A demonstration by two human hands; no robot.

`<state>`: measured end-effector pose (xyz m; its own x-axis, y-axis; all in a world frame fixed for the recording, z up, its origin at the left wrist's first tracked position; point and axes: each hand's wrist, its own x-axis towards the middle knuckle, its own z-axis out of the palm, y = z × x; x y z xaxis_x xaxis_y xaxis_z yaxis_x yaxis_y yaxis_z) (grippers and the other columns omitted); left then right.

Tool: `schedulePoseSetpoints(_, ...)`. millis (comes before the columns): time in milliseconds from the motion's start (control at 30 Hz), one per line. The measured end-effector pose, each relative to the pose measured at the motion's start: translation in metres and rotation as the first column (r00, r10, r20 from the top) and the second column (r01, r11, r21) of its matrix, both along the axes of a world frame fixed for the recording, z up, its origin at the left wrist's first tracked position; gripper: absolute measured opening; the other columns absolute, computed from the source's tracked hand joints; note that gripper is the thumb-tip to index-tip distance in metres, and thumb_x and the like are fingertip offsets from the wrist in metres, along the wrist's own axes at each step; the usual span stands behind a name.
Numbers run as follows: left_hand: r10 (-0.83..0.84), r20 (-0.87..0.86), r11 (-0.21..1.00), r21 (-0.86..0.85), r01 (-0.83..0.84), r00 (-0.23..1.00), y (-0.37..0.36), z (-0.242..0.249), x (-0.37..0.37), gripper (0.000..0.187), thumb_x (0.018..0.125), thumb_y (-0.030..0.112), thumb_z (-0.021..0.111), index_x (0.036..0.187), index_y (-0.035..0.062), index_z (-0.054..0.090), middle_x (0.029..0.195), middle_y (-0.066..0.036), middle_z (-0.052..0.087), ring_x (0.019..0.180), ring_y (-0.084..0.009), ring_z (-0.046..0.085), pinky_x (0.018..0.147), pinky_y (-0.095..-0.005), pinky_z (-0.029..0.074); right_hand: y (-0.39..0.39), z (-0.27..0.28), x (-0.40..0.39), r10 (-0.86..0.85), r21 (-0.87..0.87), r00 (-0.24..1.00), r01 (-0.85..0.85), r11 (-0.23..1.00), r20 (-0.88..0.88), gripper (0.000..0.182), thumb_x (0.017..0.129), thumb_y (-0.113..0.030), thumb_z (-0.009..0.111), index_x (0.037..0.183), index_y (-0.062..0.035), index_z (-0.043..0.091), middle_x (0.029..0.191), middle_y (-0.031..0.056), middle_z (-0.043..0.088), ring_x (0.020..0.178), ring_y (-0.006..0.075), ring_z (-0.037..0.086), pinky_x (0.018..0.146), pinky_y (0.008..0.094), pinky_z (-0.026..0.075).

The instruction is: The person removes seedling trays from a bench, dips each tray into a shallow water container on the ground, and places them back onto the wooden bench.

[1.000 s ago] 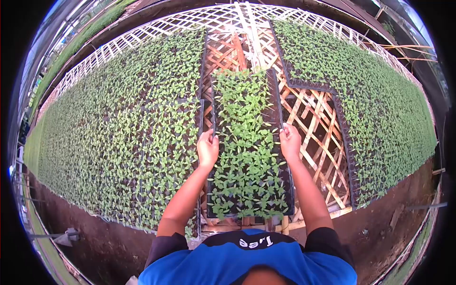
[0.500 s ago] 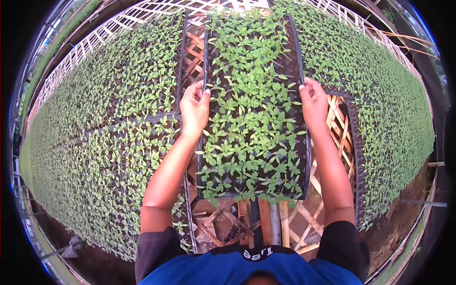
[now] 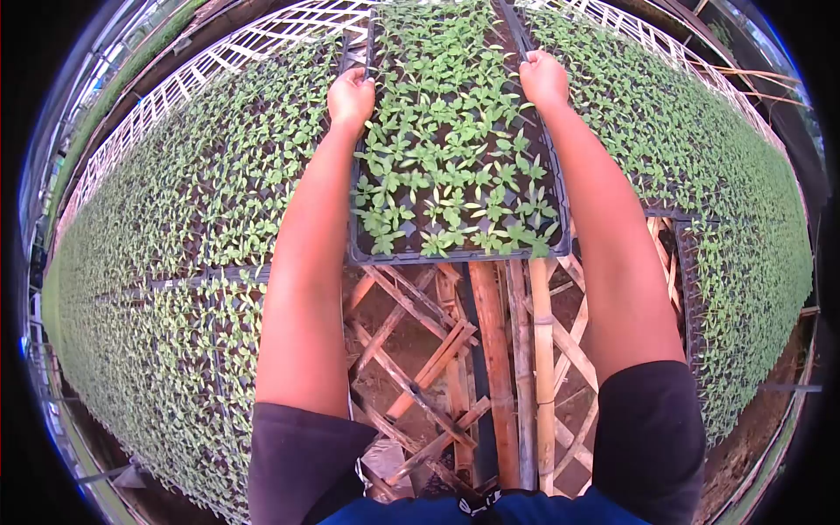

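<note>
A black seedling tray point(image 3: 459, 259) full of small green plants lies in the upper middle, its near edge above the bamboo lattice. My left hand point(image 3: 352, 98) grips the tray's left rim near the far part, fingers curled round it. On the opposite rim, my right hand point(image 3: 544, 79) is closed in the same way. Both arms reach far forward. The undersides of the fingers are partly hidden.
Dense seedling trays point(image 3: 210, 192) spread to the left, and more seedling trays point(image 3: 744, 236) to the right. Below the held tray show a bamboo lattice point(image 3: 411, 350) and upright bamboo poles point(image 3: 542, 376). A white lattice edge point(image 3: 227, 57) runs behind.
Both hands have moved forward with the tray, away from my body. More of the lattice and poles now shows below the tray's near edge.
</note>
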<state>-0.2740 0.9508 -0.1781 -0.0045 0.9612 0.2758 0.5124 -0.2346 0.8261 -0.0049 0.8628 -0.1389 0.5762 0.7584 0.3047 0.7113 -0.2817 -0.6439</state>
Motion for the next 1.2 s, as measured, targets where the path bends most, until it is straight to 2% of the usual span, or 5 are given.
schedulePoseSetpoints(267,-0.123,-0.128,0.921,-0.385,0.065,0.984,0.021,-0.042,-0.018,0.035,0.071,0.017,0.059,0.104,0.0039,0.055,0.102,-0.011,0.057,0.092,-0.0157,0.053,0.081,-0.0251,0.038,0.041,-0.075,0.041,0.078,-0.099,0.994,-0.085,0.991,-0.071,0.031,0.075,-0.030,0.049,0.100,-0.0117,0.055,0.097,0.0141,0.057,0.090,0.0282,0.054,0.077,0.0371,0.042)
schedulePoseSetpoints(467,0.025,0.088,0.750,-0.661,0.039,0.996,0.008,-0.055,-0.046,0.020,0.076,0.019,0.051,0.073,0.0000,0.057,0.062,-0.007,0.049,0.052,-0.0171,0.047,0.044,-0.0314,0.038,0.015,-0.062,0.041,0.113,-0.117,0.830,-0.209,0.971,-0.545,0.025,0.078,-0.027,0.052,0.091,-0.0054,0.054,0.082,0.0069,0.057,0.071,0.0206,0.054,0.063,0.0342,0.042)
schedulePoseSetpoints(733,-0.037,0.283,0.866,-0.470,0.172,0.958,0.011,-0.078,-0.046,0.016,0.073,0.022,0.059,0.070,0.0068,0.057,0.059,0.000,0.050,0.050,-0.0102,0.041,0.047,-0.0254,0.035,0.013,-0.075,0.029,0.203,0.087,0.803,-0.186,0.979,-0.560,0.013,0.075,-0.008,0.053,0.086,-0.0026,0.057,0.076,0.0027,0.057,0.062,0.0099,0.050,0.058,0.0241,0.041)
schedulePoseSetpoints(933,0.014,0.089,1.000,0.006,-0.014,0.996,0.007,-0.054,-0.032,0.018,0.070,0.019,0.062,0.074,0.0027,0.055,0.063,-0.004,0.057,0.055,-0.0101,0.051,0.056,-0.0246,0.042,0.021,-0.072,0.005,0.188,0.260,0.943,-0.116,0.959,-0.273,0.024,0.073,-0.014,0.052,0.092,-0.0017,0.057,0.079,0.0090,0.061,0.067,0.0165,0.057,0.063,0.0282,0.042)
schedulePoseSetpoints(1200,0.216,-0.187,0.976,0.038,-0.213,0.958,-0.005,-0.030,-0.045,0.018,0.070,0.020,0.060,0.077,0.0041,0.056,0.072,-0.009,0.060,0.065,-0.0199,0.058,0.065,-0.0299,0.044,0.042,-0.077,-0.029,0.076,0.168,0.977,-0.042,0.985,-0.200,0.022,0.072,-0.018,0.052,0.091,-0.0081,0.060,0.081,0.0117,0.061,0.075,0.0255,0.058,0.070,0.0336,0.043)
